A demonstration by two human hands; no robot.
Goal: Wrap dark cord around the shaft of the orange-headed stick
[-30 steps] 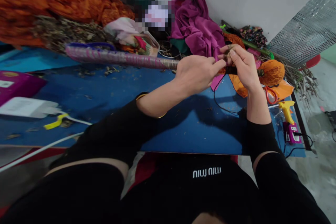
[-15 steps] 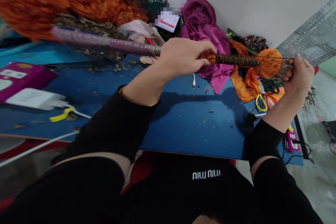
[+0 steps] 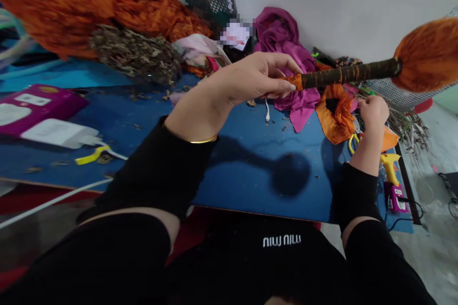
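Note:
My left hand (image 3: 263,76) is closed around a stick (image 3: 352,74) wrapped in dark brown thread, with orange cloth showing by my fingertips. At the stick's far right end sits a large orange cloth ball (image 3: 429,55), raised above the table and partly cut off by the view's edge. Lower down, my right hand (image 3: 375,110) is closed at the right end of the table, beside a crumpled orange cloth (image 3: 336,116). What its fingers hold, if anything, is hidden. Just below it, yellow-handled scissors (image 3: 353,144) are partly covered by the wrist.
Magenta cloth (image 3: 279,33) lies against the wall beside a phone (image 3: 238,35). Dried plant bits (image 3: 136,52) and orange fabric (image 3: 143,5) are heaped at the back left. A purple box (image 3: 46,100) with a white charger stands left. A yellow glue gun (image 3: 391,167) lies right.
The ball end has swung up and toward me, looking larger; the rod's purple left part has left view. My right hand has moved from beside the ball down and left toward the orange cloth.

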